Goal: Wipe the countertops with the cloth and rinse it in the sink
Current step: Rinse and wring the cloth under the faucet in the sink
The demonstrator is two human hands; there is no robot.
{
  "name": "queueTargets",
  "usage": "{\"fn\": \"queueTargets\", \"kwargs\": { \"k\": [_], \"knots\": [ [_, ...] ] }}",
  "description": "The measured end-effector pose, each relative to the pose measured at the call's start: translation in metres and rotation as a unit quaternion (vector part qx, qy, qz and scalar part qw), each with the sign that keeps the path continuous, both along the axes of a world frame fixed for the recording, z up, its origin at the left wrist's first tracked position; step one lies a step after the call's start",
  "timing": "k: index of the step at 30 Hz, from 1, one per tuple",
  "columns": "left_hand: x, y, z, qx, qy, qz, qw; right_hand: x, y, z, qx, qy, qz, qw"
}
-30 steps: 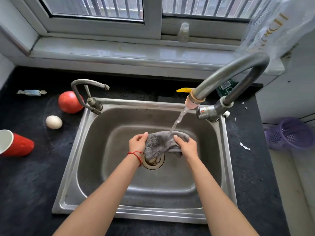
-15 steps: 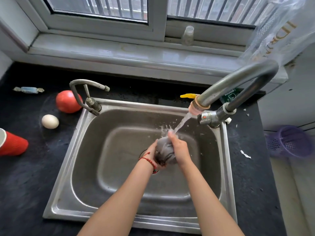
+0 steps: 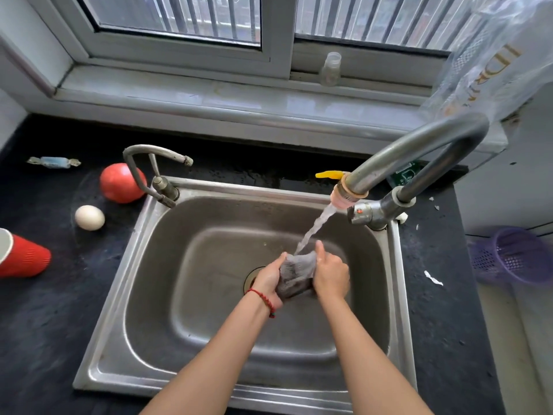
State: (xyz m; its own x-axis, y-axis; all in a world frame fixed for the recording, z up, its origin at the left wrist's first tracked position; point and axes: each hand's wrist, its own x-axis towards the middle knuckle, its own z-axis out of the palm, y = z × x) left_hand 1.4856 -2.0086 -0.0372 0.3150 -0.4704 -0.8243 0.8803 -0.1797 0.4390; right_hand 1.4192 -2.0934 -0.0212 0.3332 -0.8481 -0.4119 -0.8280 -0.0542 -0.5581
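A grey cloth (image 3: 297, 274) is bunched between both hands over the drain of the steel sink (image 3: 143, 295). My left hand (image 3: 269, 280), with a red string at the wrist, grips the cloth's left side. My right hand (image 3: 330, 277) grips its right side, thumb up. Water runs from the large grey faucet (image 3: 419, 151) onto the top of the cloth. The black countertop (image 3: 51, 324) surrounds the sink.
On the left counter lie a red tomato (image 3: 119, 182), a white egg (image 3: 89, 217), a tipped red cup (image 3: 24, 259) and a wrapped candy (image 3: 54, 161). A small second tap (image 3: 149, 166) stands at the sink's back left corner. A purple basket (image 3: 514, 256) sits at the right.
The cloth, spread wide between the hands a second ago, is now squeezed into a tight wad. Both hands have drawn together under the stream of water.
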Motion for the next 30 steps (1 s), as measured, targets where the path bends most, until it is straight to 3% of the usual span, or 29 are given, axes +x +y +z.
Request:
{"fn": "queueTargets", "kwargs": {
  "k": [3,5,9,14,19,25,28,30],
  "knots": [
    [0.005,-0.002,0.0,0.018,-0.061,0.106,0.992,-0.015,0.001,-0.011,0.077,-0.102,-0.133,0.983],
    [0.014,-0.001,0.0,0.056,-0.151,0.108,0.981,-0.022,0.002,-0.015,0.126,-0.12,-0.157,0.972],
    [0.024,0.0,0.01,0.047,-0.306,-0.012,0.951,-0.021,-0.002,-0.015,0.184,-0.158,-0.095,0.966],
    [0.021,-0.009,0.018,0.001,-0.447,-0.235,0.863,-0.002,-0.01,0.005,0.219,-0.272,0.009,0.937],
    [0.029,-0.007,0.015,0.055,-0.575,-0.247,0.778,-0.011,-0.013,0.013,0.251,-0.277,0.089,0.923],
    [0.019,-0.001,0.012,0.098,-0.611,-0.135,0.774,-0.011,-0.004,0.006,0.164,-0.203,0.153,0.953],
    [0.017,0.004,0.012,0.082,-0.591,-0.164,0.785,-0.012,-0.001,-0.004,0.071,-0.108,0.236,0.963],
    [0.015,0.008,0.016,0.082,-0.569,-0.185,0.797,-0.011,0.0,-0.007,0.038,-0.096,0.275,0.956]
  ]
}}
